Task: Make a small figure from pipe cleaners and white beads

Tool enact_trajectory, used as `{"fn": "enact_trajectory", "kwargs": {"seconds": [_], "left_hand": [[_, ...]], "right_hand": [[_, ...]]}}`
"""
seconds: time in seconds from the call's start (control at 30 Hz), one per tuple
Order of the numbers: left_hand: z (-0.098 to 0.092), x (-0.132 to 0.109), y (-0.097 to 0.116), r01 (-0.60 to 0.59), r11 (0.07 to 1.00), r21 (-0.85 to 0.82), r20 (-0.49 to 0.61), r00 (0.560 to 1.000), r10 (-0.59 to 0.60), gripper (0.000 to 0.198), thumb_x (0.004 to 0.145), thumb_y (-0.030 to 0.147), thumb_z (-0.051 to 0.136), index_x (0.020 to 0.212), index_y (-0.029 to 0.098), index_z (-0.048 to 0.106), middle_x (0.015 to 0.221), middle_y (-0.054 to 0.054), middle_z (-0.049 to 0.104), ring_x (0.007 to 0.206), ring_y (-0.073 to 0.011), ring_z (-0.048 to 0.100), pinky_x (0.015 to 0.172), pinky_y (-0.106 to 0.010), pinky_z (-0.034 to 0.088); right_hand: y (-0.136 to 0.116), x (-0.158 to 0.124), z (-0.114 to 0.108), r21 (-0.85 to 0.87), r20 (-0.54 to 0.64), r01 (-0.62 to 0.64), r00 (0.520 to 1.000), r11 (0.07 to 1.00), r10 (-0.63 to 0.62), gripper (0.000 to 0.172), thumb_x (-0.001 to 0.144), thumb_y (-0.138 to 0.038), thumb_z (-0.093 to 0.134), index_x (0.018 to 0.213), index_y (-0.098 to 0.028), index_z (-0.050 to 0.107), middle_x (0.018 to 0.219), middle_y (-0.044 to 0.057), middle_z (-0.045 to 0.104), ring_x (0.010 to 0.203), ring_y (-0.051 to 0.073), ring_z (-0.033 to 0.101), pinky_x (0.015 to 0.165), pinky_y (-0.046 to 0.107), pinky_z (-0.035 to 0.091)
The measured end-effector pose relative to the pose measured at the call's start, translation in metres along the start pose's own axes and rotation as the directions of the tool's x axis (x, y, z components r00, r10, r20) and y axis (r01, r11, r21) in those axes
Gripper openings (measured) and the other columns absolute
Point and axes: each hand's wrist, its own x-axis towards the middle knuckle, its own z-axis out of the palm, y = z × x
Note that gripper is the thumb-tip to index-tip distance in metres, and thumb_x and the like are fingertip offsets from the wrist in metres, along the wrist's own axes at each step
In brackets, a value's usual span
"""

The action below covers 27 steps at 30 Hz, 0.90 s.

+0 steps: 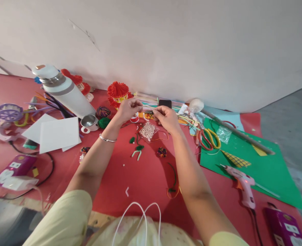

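Above the far middle of the red table, my left hand [129,110] is closed in a pinch, with a bracelet on its wrist. My right hand [165,118] pinches close beside it, thumb and fingers together. A thin pale strand [148,106] spans the short gap between the two; whether it is thread or a stick is too small to tell. Just below them lie a clear packet of pearl beads [148,131] and a short row of white beads [146,117]. Nearer me are green yarn bits [139,148], a bent white piece [136,154] and a multicolour yarn pom-pom [162,152].
A white bottle [69,94], steel cup [89,122] and white cards [60,133] stand or lie left. Right are scissors [209,138], a green sheet [274,167], a pink glue gun [240,182] and a purple power strip [285,227]. A wall [166,51] rises behind.
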Motion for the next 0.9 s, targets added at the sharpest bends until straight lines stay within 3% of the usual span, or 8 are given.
{"fn": "enact_trajectory", "kwargs": {"seconds": [0.17,0.3,0.37,0.47,0.57,0.67,0.8,0.9], "left_hand": [[0.0,-0.007,0.019,0.005,0.993,-0.116,0.041,0.999,0.0,0.017,0.079,0.027,0.075,0.09,0.014,0.07,0.076,-0.006,0.074,0.062,-0.0121,0.067,0.05,-0.019,0.049],[-0.001,-0.013,0.031,0.026,0.99,-0.138,0.102,0.995,-0.012,0.02,0.08,0.029,0.077,0.092,0.013,0.071,0.071,-0.005,0.072,0.053,-0.0093,0.061,0.048,-0.02,0.046],[-0.005,-0.016,0.036,-0.007,0.999,-0.047,0.104,0.995,0.012,0.02,0.079,0.028,0.077,0.092,0.013,0.073,0.072,-0.004,0.072,0.051,-0.0084,0.057,0.05,-0.021,0.046],[-0.014,-0.02,0.038,-0.119,0.963,0.242,0.103,0.99,0.097,0.017,0.075,0.021,0.074,0.09,0.015,0.078,0.08,-0.005,0.075,0.064,-0.0131,0.064,0.061,-0.025,0.05],[-0.022,-0.024,0.038,-0.196,0.831,0.52,0.084,0.98,0.178,0.023,0.075,0.014,0.065,0.092,0.017,0.08,0.092,-0.007,0.079,0.084,-0.0208,0.07,0.077,-0.031,0.053],[-0.024,-0.027,0.039,-0.167,0.689,0.706,0.06,0.982,0.177,0.024,0.079,0.013,0.059,0.088,0.019,0.08,0.095,-0.01,0.078,0.093,-0.0263,0.07,0.082,-0.036,0.052],[-0.024,-0.027,0.04,-0.066,0.58,0.812,-0.01,0.992,0.127,0.02,0.086,0.019,0.058,0.073,0.017,0.073,0.088,-0.014,0.073,0.094,-0.0297,0.068,0.081,-0.038,0.05],[-0.021,-0.022,0.039,-0.025,0.691,0.722,-0.112,0.982,0.153,0.021,0.09,0.024,0.058,0.073,0.017,0.067,0.083,-0.012,0.07,0.089,-0.0256,0.067,0.077,-0.034,0.051]], "right_hand": [[-0.001,0.0,-0.001,-0.008,-0.003,0.003,1.0,1.0,-0.003,0.029,0.09,-0.046,0.07,0.103,-0.021,0.074,0.078,0.002,0.073,0.068,0.014,0.067,0.06,0.026,0.051],[-0.008,-0.003,-0.003,0.043,0.035,-0.003,0.999,0.999,0.002,0.03,0.09,-0.043,0.071,0.11,-0.02,0.075,0.082,0.004,0.075,0.07,0.014,0.068,0.059,0.025,0.051],[-0.013,-0.005,-0.006,0.083,0.061,-0.011,0.998,0.996,0.006,0.034,0.09,-0.04,0.07,0.117,-0.02,0.075,0.087,0.004,0.077,0.072,0.014,0.069,0.057,0.024,0.051],[-0.019,-0.007,-0.014,0.087,0.062,-0.029,0.998,0.996,0.023,0.035,0.089,-0.039,0.071,0.118,-0.02,0.075,0.095,0.005,0.079,0.075,0.015,0.071,0.056,0.024,0.053],[-0.021,-0.008,-0.025,0.021,0.026,-0.029,0.999,0.999,0.028,0.027,0.088,-0.042,0.073,0.103,-0.02,0.077,0.091,0.005,0.079,0.075,0.015,0.072,0.057,0.023,0.054],[-0.021,-0.007,-0.036,-0.007,-0.027,-0.026,0.999,1.0,0.026,0.03,0.087,-0.048,0.074,0.093,-0.019,0.074,0.084,0.004,0.077,0.07,0.014,0.072,0.053,0.02,0.051],[-0.022,-0.006,-0.045,0.038,-0.106,-0.035,0.994,0.999,0.039,0.037,0.086,-0.055,0.073,0.094,-0.019,0.072,0.078,0.003,0.076,0.062,0.011,0.068,0.049,0.018,0.047],[-0.024,-0.006,-0.047,0.11,-0.187,-0.041,0.98,0.993,0.061,0.04,0.086,-0.058,0.073,0.1,-0.02,0.072,0.074,0.002,0.074,0.058,0.011,0.066,0.047,0.018,0.046]]}}
